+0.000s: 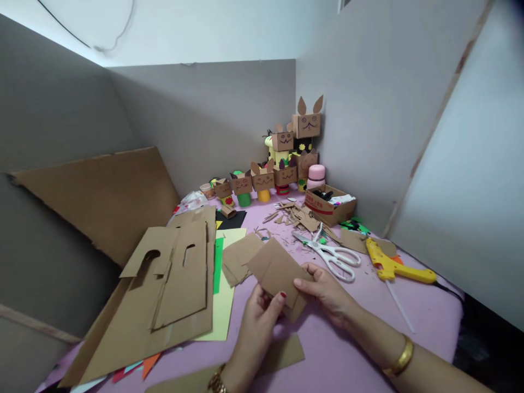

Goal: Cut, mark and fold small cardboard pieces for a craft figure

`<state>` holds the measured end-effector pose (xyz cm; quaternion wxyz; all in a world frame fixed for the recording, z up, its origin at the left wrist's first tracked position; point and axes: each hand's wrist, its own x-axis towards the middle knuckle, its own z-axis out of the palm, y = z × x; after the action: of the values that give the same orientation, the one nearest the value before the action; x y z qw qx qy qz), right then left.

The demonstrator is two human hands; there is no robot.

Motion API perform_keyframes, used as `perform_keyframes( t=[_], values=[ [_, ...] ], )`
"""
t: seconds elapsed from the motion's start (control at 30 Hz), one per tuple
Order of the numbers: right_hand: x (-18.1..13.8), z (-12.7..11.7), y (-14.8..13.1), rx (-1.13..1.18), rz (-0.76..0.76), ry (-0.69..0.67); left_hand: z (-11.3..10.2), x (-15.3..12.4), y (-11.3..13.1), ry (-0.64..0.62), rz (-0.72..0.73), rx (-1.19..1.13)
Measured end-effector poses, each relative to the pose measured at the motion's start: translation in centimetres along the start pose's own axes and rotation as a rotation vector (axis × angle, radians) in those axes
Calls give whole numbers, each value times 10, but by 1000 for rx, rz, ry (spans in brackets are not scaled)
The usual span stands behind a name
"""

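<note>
As I see it: overlapping cardboard pieces [278,270], dial's centre; left hand [261,316] at seven o'clock, right hand [324,290] at four, both pinching them, seemingly to keep layers together; white scissors [322,249], two o'clock, handles rightward, presumably for easy reach

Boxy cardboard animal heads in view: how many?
7: five heads in the lower row, one head above, the highest head at right; more may be hidden behind.
</note>
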<state>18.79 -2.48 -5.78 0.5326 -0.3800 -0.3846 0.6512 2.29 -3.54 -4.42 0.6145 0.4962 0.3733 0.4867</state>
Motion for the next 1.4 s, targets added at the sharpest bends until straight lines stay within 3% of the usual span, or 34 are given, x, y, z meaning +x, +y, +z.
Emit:
perform_keyframes(
  t=[0.27,0.5,0.67,0.87,1.23,1.4],
  values=[
    [-3,-1,-7,-188,-112,-85,-13,2,8,0,56,109],
    [-8,-23,-26,-322,-57,-277,-3,-2,-4,-95,140,259],
    [-8,-33,-29,-375,-13,-366,2,-3,-9,-158,81,246],
    [-3,-35,-32,-332,-57,-357,-4,-1,-10,-188,-15,256],
    [-8,-40,-31,-419,50,-422,-4,-8,0,-209,87,614],
    [-8,-37,-35,-397,26,-394,-3,-7,-3,-237,17,422]
  ],
)
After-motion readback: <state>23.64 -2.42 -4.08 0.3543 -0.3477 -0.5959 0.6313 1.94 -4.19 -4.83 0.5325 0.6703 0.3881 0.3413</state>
